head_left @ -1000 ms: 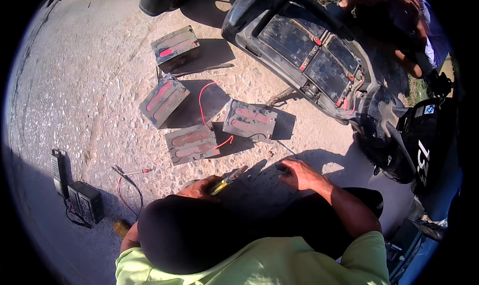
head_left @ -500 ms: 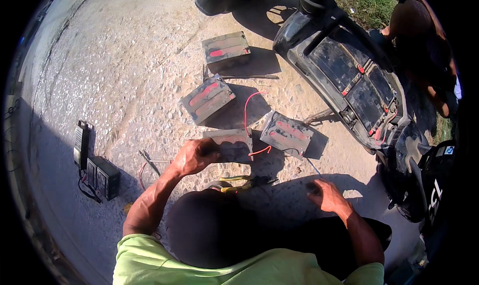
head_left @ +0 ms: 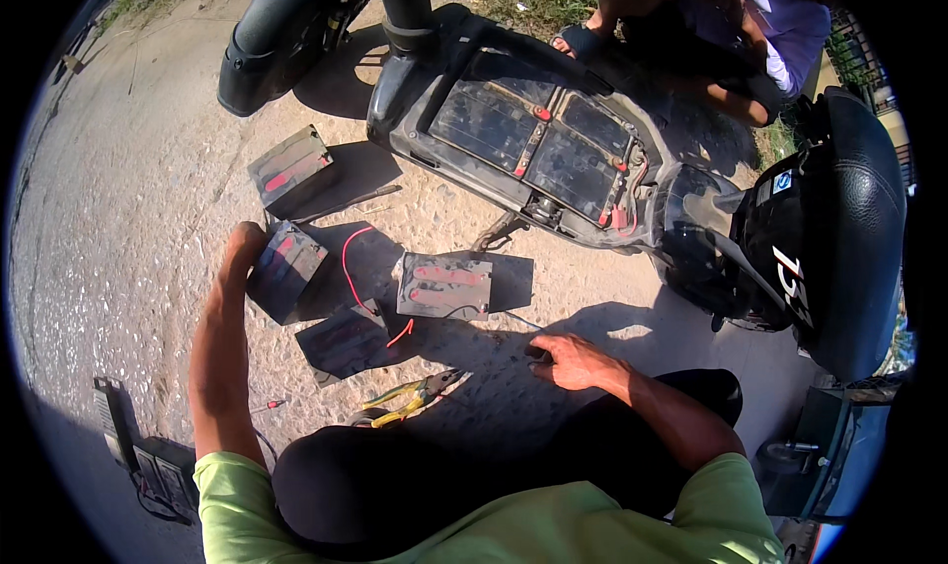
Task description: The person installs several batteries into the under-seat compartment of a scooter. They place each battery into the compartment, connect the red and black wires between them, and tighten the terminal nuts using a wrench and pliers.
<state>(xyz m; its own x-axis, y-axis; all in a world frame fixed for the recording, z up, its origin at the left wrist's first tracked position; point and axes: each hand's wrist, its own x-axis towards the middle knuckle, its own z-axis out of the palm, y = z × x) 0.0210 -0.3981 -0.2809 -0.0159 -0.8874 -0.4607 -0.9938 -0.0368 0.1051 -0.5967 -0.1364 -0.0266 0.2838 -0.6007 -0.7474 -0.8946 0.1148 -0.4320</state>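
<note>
The red-wired battery (head_left: 341,347), a grey block with red-streaked sides, stands on the rough concrete and serves as landmark. Just beyond it and to its left stands a second loose battery (head_left: 288,268); the left hand (head_left: 246,238) is at that block's far left edge, seemingly touching it, but its fingers are hidden, so I cannot tell whether they grip. The right hand (head_left: 565,360), well to the landmark's right, has bent fingers near a thin pale lead or rod (head_left: 521,320); whether it pinches anything, I cannot tell. A third battery (head_left: 444,287) sits just right of the landmark, a fourth (head_left: 288,172) farther beyond. Yellow-handled pliers (head_left: 420,398) lie on its near side.

The step in hand looks like getting hold of the second battery. Shifting it would call for a firm grasp around the block, clear of the landmark's red wire (head_left: 347,258).
</note>
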